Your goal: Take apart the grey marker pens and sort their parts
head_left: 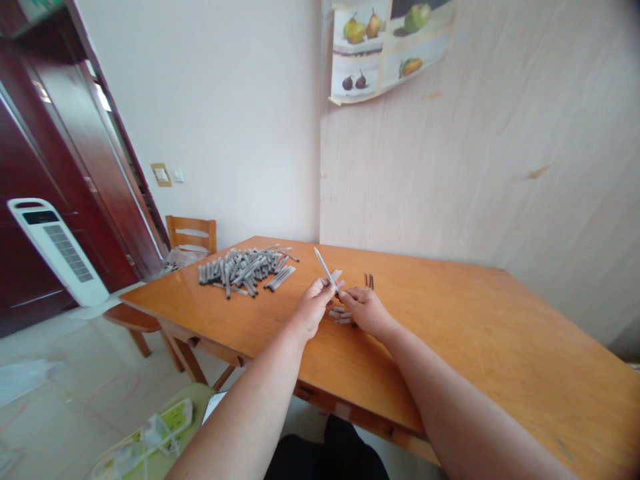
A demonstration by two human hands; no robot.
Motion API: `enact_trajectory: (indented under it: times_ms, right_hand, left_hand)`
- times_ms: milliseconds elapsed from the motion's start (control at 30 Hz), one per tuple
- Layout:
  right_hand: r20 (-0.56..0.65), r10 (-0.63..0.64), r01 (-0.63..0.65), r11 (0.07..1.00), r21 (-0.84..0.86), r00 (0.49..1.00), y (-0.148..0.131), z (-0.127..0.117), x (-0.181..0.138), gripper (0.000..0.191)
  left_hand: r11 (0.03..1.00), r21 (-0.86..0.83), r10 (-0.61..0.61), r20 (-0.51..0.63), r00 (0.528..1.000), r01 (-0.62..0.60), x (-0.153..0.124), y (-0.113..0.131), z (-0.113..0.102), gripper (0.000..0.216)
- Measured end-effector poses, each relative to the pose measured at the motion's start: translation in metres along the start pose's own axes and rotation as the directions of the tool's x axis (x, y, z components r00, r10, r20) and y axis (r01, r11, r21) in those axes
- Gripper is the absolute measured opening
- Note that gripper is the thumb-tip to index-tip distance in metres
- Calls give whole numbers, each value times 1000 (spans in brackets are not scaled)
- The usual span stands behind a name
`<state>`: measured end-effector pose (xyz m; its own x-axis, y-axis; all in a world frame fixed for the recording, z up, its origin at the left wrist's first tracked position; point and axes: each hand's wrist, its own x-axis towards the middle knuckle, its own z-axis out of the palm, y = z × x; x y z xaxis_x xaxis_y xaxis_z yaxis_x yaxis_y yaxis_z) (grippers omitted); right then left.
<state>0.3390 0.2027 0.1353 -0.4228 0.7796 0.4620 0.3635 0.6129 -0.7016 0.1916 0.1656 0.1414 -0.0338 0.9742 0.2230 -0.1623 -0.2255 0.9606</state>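
My left hand (313,308) is closed around a slim pale pen (325,267), whose pointed end sticks up and away from me. The fingertips of my right hand (366,311) pinch at the pen's lower end, close to my left thumb. A short translucent piece (337,274) shows just behind the fingers; what holds it is unclear. Under and between my hands lie several short whitish pieces (341,315), partly covered. Two thin dark sticks (369,281) lie on the table just beyond my right hand.
A large heap of grey, dark-ended pens (245,267) covers the left of the wooden table (460,320). A wooden chair (193,230) stands behind the table's left end. A green stool with a power strip (175,417) is below left. A white tower fan (63,253) stands further left.
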Motion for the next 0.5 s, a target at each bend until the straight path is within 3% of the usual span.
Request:
enact_trajectory:
  times_ms: [267, 500]
  right_hand:
    - [69, 178, -190, 942, 278, 982, -13, -1, -5, 30]
    - [-85, 38, -38, 999, 1, 996, -8, -1, -4, 25]
  left_hand:
    - [992, -120, -37, 4, 999, 38, 2, -1, -5, 31]
    - [990, -133, -50, -65, 997, 41, 4, -5, -5, 27]
